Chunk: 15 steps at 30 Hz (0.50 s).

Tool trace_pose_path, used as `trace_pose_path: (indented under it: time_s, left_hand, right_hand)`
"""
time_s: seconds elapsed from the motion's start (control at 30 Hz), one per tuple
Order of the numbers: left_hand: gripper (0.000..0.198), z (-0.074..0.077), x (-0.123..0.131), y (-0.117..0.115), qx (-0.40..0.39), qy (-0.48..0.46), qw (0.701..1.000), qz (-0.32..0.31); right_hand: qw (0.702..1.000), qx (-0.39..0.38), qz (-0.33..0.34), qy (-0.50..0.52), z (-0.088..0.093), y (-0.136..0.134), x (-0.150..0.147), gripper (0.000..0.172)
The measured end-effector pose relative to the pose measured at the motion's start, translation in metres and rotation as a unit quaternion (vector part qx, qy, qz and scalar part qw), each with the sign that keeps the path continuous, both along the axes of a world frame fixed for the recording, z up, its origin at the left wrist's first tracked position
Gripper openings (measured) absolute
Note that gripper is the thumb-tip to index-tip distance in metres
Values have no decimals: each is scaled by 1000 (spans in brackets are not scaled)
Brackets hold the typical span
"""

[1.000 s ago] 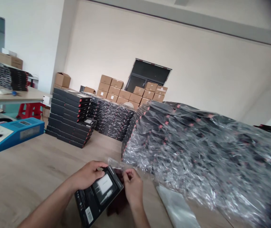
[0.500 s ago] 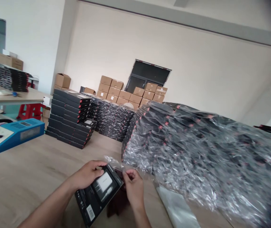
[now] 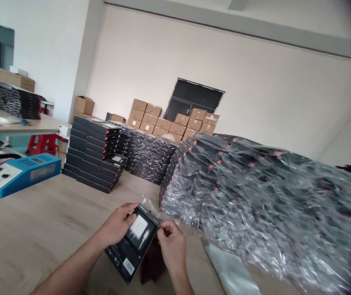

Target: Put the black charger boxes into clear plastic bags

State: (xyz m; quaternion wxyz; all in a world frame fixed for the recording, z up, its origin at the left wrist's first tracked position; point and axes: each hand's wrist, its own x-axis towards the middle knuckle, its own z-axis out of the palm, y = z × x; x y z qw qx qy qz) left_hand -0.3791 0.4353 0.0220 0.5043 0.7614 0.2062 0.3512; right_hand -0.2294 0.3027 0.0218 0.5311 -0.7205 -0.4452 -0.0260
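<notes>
My left hand grips a flat black box by its upper left edge, thumb on the front. The box is tilted above the table and shows a picture of a white charger and a white barcode label. Some clear plastic film sticks up behind its top edge. My right hand is closed in a pinch at the box's upper right corner, where the film runs down. I take it to be holding the film's edge, though the fingertips partly hide it. A dark reddish shape lies beneath the hands.
Film-wrapped black boxes form a large pile on the right, with a stack of flat clear bags in front. Unwrapped black boxes are stacked at left, near a blue machine. Cardboard cartons stand behind.
The box has shifted slightly up and right with my left hand, closer to my right hand's fingers. My right hand remains pinched near its corner. The view has moved slightly.
</notes>
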Motion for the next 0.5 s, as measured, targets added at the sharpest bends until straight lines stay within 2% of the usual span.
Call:
trace_pose_path:
  time_s: [0.13, 0.23, 0.5]
  left_hand:
    - [44, -1, 2, -1, 22, 0, 1000, 17]
    - [43, -2, 4, -3, 10, -22, 999, 25]
    - [40, -1, 5, -2, -62, -31, 997, -28]
  right_hand:
    - [998, 37, -20, -36, -1, 0, -2, 16]
    - [995, 60, -25, -77, -2, 0, -1, 17]
    - [994, 94, -14, -54, 1, 0, 2, 18]
